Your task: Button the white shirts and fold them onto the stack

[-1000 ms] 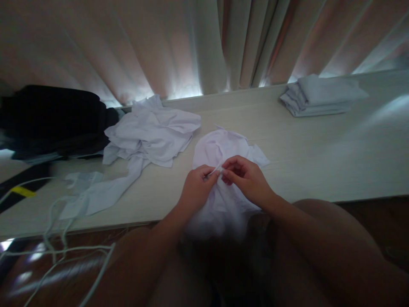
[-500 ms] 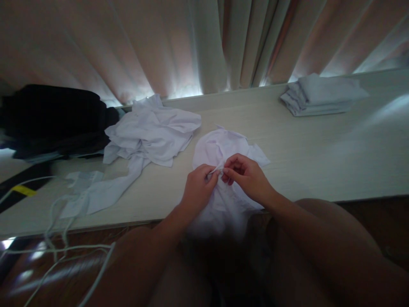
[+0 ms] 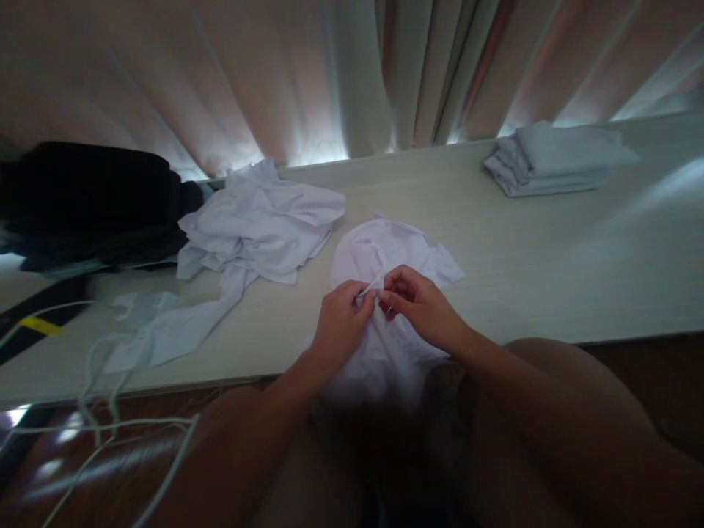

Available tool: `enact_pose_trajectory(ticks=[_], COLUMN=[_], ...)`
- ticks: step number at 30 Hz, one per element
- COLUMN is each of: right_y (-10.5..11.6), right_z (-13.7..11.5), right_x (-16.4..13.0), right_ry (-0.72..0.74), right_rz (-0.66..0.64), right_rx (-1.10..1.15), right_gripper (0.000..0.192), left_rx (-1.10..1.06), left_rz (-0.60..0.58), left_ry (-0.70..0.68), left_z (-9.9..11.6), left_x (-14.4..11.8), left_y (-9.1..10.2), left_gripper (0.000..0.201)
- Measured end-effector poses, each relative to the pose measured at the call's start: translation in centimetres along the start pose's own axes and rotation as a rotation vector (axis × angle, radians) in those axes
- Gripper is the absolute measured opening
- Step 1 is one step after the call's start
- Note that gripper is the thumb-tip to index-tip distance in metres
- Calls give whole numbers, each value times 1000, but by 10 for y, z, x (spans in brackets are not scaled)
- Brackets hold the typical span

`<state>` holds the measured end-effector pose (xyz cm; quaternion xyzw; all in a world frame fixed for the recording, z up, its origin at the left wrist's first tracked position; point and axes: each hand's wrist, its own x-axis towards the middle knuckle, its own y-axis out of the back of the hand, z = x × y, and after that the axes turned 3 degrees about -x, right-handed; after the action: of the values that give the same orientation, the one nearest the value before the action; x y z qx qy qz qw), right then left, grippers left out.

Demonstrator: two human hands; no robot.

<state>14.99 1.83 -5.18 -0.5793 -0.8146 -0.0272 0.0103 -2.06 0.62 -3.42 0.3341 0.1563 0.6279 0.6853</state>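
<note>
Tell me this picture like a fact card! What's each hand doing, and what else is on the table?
Left hand: pinching the white cloth
Right hand: pinching it too, close beside the left
White cloth: rumpled, lying partly on the table; its near end is blurry
Left side: a crumpled white heap, then a black pile
Far right: a folded white stack
Behind: a curtain
</note>
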Motion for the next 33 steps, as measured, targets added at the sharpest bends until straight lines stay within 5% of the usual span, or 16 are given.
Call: enact_pose_trajectory(ticks=[23, 33], right_y=[2, -5], right_z=[-1, 1], right_x=[0, -1], right_ry=[-25, -124], right_rz=[-44, -58], right_rx=[49, 64], right_gripper=[21, 25], left_rx=[-263, -619], left_rz=[-199, -129], left_ry=[95, 356], left_z=[-1, 0], left_x=[8, 7], left_y=[18, 20], left_gripper=[25, 20])
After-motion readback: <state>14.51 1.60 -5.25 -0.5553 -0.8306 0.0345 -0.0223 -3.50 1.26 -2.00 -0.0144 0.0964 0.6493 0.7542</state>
